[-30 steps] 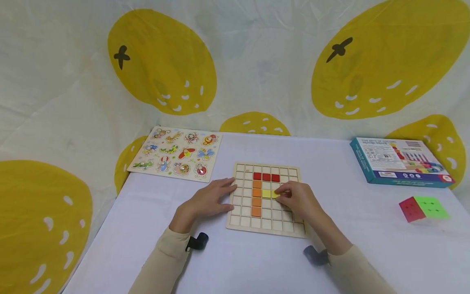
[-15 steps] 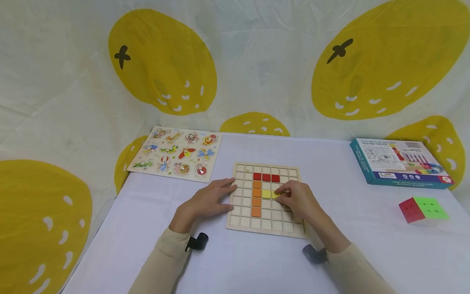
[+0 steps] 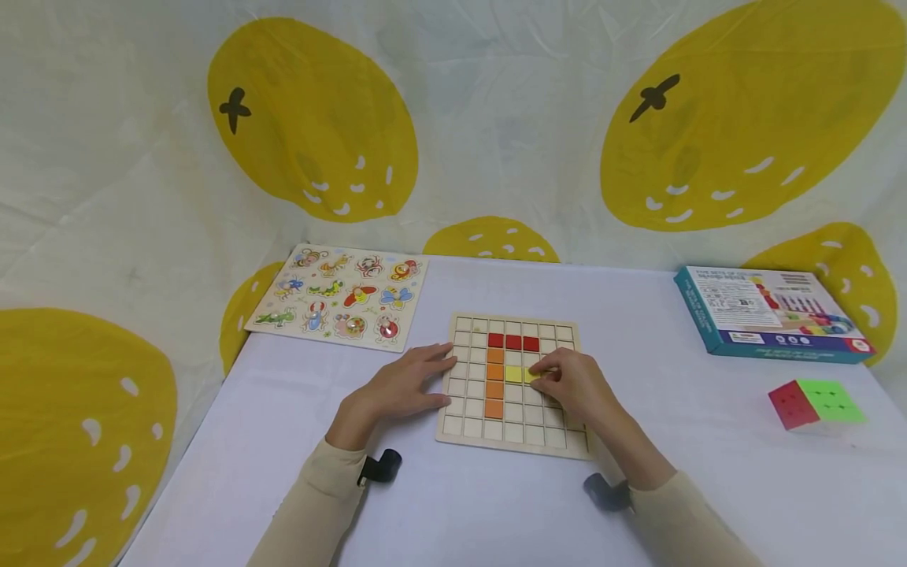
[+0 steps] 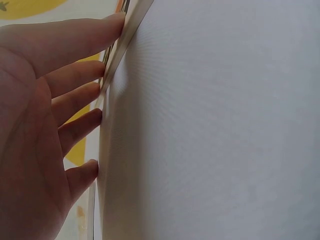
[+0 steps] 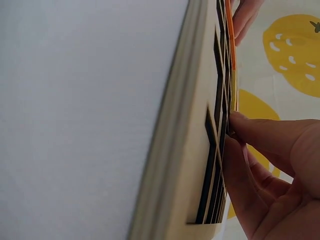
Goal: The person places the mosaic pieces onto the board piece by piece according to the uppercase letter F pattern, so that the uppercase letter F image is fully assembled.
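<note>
A wooden grid board (image 3: 513, 447) lies on the white table in front of me. Red tiles (image 3: 514, 342) form a row near its top, and orange tiles (image 3: 494, 390) run down a column below. My left hand (image 3: 400, 386) rests along the board's left edge, fingers spread and tips touching the rim; the left wrist view shows the same left hand (image 4: 40, 110) against that edge. With thumb and forefinger, my right hand (image 3: 577, 386) pinches a yellow tile (image 3: 529, 376) set beside another yellow tile (image 3: 513, 374). The fingertips partly cover it.
Behind on the left lies an insect peg puzzle (image 3: 340, 298). A teal game box (image 3: 775, 313) sits at the back right, with a puzzle cube (image 3: 818, 403) in front of it. A curtain with yellow fruit prints (image 3: 496, 118) hangs behind the table.
</note>
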The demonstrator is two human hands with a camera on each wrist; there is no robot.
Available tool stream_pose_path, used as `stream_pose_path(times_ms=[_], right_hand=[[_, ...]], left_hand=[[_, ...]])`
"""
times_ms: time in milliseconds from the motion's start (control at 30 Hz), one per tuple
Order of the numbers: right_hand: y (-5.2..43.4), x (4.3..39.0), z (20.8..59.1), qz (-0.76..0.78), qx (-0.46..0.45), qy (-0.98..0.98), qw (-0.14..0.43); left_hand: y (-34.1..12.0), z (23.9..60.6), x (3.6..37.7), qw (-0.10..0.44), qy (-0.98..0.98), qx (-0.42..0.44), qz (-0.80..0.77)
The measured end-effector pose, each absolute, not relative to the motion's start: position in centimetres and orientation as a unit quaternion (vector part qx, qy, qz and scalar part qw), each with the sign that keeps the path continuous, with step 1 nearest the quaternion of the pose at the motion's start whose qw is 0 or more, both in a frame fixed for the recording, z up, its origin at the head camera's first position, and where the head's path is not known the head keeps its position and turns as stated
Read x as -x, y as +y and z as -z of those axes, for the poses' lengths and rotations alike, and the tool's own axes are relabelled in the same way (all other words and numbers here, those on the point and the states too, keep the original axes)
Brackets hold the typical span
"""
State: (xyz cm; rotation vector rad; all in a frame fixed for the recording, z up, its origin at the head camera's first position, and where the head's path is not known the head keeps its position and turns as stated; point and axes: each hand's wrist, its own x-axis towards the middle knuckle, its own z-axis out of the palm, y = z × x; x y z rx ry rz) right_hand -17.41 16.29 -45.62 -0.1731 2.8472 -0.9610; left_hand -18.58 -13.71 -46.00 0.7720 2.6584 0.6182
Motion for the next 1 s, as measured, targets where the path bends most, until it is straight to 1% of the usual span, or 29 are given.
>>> stream_pose_path(times_ms=[167, 433, 533, 767, 867, 1000], right_hand=[[16.3, 17.1, 45.7, 0.303, 0.06, 0.949, 0.064], [16.7, 16.6, 44.7, 0.315, 0.054, 0.942, 0.103], [17.1, 16.5, 44.3, 0.316, 0.078, 0.942, 0.084], [18.7, 16.8, 43.3, 0.26, 0.149, 0.954, 0.003], [19.5, 17.4, 42.7, 0.222, 0.159, 0.962, -0.006], [20.5, 18.5, 41.5, 0.177, 0.174, 0.969, -0.005]], left_hand=[[-13.7, 46.1, 18.6, 0.153, 0.925, -0.268, -0.222], [-13.6, 45.9, 19.2, 0.163, 0.929, -0.268, -0.198], [-13.7, 45.7, 19.6, 0.166, 0.93, -0.27, -0.186], [-13.7, 45.1, 20.2, 0.18, 0.936, -0.272, -0.134], [-13.6, 44.5, 20.6, 0.181, 0.936, -0.28, -0.112], [-13.3, 43.3, 21.5, 0.168, 0.937, -0.296, -0.077]])
